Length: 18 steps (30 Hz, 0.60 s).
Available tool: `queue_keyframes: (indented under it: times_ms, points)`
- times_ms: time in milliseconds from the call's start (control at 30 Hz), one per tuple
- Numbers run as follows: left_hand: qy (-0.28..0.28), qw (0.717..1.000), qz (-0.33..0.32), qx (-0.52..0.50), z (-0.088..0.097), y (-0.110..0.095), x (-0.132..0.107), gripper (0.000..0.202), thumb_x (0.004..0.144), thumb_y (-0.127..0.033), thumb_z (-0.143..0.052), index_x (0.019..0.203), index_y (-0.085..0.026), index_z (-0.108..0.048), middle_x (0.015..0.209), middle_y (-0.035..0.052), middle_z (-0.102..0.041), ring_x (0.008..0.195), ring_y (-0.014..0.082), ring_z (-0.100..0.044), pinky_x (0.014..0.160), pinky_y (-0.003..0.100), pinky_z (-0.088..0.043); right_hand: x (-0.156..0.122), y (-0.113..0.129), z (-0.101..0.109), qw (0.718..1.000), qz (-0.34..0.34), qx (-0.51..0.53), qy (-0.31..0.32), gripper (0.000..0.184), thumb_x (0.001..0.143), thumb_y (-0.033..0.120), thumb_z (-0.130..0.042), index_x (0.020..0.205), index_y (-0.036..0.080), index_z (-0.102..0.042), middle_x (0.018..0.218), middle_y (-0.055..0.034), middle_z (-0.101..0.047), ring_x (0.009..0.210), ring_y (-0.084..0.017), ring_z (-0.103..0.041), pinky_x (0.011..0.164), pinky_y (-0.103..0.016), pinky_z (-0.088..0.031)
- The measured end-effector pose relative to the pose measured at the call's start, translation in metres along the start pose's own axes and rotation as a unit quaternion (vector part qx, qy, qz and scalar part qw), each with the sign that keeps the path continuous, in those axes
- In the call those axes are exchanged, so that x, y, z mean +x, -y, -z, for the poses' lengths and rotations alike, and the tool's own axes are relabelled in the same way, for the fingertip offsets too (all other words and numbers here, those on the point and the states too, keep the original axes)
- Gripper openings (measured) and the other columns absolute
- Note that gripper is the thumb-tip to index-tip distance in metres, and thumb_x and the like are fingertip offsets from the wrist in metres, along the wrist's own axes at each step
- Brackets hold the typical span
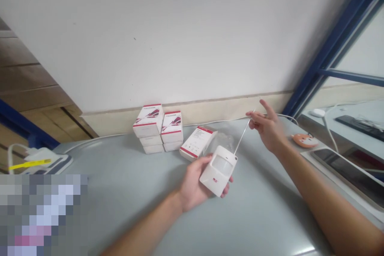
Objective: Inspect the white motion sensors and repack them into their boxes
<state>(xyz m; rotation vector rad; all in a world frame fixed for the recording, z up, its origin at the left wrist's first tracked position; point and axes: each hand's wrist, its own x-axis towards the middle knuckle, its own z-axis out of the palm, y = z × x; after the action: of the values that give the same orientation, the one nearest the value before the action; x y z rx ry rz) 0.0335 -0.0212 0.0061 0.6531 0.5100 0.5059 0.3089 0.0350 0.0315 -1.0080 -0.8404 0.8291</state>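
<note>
Boxy white sensor [216, 179] rests clasped in the left hand [194, 182]; the right hand [266, 126] pinches its slim, shiny antenna [243, 136].

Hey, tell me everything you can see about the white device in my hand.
The white device is a rounded box, apparently plastic, with a pale window, a small red mark below that and a dark slot near the top. A thin metallic antenna extends from its upper right corner. Your left hand holds it tilted, front showing. Your right hand is at the antenna's far end; its grip is unclear.
</note>
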Motion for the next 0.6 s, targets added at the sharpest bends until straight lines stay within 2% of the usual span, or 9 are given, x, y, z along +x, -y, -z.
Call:
queue_keyframes:
  times_ms: [100, 200, 267, 333, 433, 533, 600]
  points:
    - [0.012, 1.0, -0.009, -0.004, 0.001, 0.0, 0.0, 0.043, 0.091, -0.045, -0.047, 0.12, -0.015, -0.06, 0.09, 0.018, -0.075, 0.064, 0.0248, -0.067, 0.064, 0.034, -0.044, 0.003, 0.002, 0.008, 0.999, -0.015, -0.003, 0.035, 0.103, 0.071, 0.027, -0.089, 0.161, 0.032, -0.039, 0.083, 0.0035, -0.074, 0.06, -0.015, -0.057, 0.06, -0.032, -0.05]
    - [0.022, 1.0, -0.009, -0.007, 0.004, 0.001, 0.0, 0.047, 0.086, -0.042, -0.046, 0.125, -0.018, -0.055, 0.089, 0.0171, -0.075, 0.064, 0.0246, -0.067, 0.062, 0.034, -0.044, 0.005, 0.004, 0.014, 0.998, -0.02, -0.014, 0.052, 0.114, 0.071, 0.024, -0.088, 0.167, 0.034, -0.028, 0.079, 0.0057, -0.072, 0.061, -0.017, -0.061, 0.065, -0.034, -0.054]
    - [0.025, 1.0, -0.013, -0.003, 0.006, 0.003, 0.0, 0.05, 0.085, -0.042, -0.045, 0.128, -0.019, -0.054, 0.089, 0.017, -0.076, 0.063, 0.0247, -0.067, 0.062, 0.034, -0.044, 0.006, 0.005, 0.018, 0.998, -0.019, -0.019, 0.059, 0.114, 0.07, 0.023, -0.088, 0.167, 0.034, -0.028, 0.079, 0.0055, -0.073, 0.062, -0.017, -0.063, 0.067, -0.034, -0.055]
    - [0.026, 0.999, -0.023, 0.006, 0.008, 0.005, 0.0, 0.051, 0.085, -0.042, -0.044, 0.129, -0.019, -0.054, 0.088, 0.0168, -0.076, 0.062, 0.0249, -0.067, 0.06, 0.033, -0.045, 0.007, 0.004, 0.019, 0.998, -0.014, -0.019, 0.064, 0.104, 0.07, 0.024, -0.089, 0.16, 0.034, -0.039, 0.08, 0.0046, -0.074, 0.061, -0.016, -0.063, 0.067, -0.034, -0.055]
    - [0.015, 0.999, -0.042, 0.008, 0.008, 0.008, 0.001, 0.046, 0.085, -0.042, -0.043, 0.123, -0.018, -0.057, 0.085, 0.0165, -0.077, 0.059, 0.0248, -0.067, 0.057, 0.032, -0.044, 0.005, -0.002, 0.012, 0.998, -0.011, -0.018, 0.055, 0.072, 0.071, 0.031, -0.092, 0.136, 0.029, -0.062, 0.084, 0.0018, -0.075, 0.057, -0.013, -0.06, 0.061, -0.031, -0.052]
    - [0.001, 0.997, -0.073, -0.005, 0.007, 0.009, 0.001, 0.047, 0.086, -0.044, -0.044, 0.115, -0.011, -0.063, 0.083, 0.0183, -0.076, 0.059, 0.0245, -0.067, 0.056, 0.032, -0.046, -0.006, -0.008, -0.005, 0.997, -0.003, -0.042, 0.069, 0.046, 0.076, 0.044, -0.091, 0.113, 0.025, -0.071, 0.086, -0.0013, -0.076, 0.055, -0.012, -0.058, 0.057, -0.03, -0.048]
    - [-0.008, 0.994, -0.111, -0.008, 0.005, 0.007, 0.001, 0.049, 0.087, -0.044, -0.044, 0.114, -0.009, -0.065, 0.082, 0.0189, -0.076, 0.059, 0.0248, -0.067, 0.055, 0.033, -0.046, -0.02, -0.01, -0.02, 0.992, 0.008, -0.066, 0.11, 0.039, 0.081, 0.053, -0.087, 0.104, 0.023, -0.074, 0.087, -0.0031, -0.076, 0.055, -0.012, -0.059, 0.056, -0.03, -0.047]
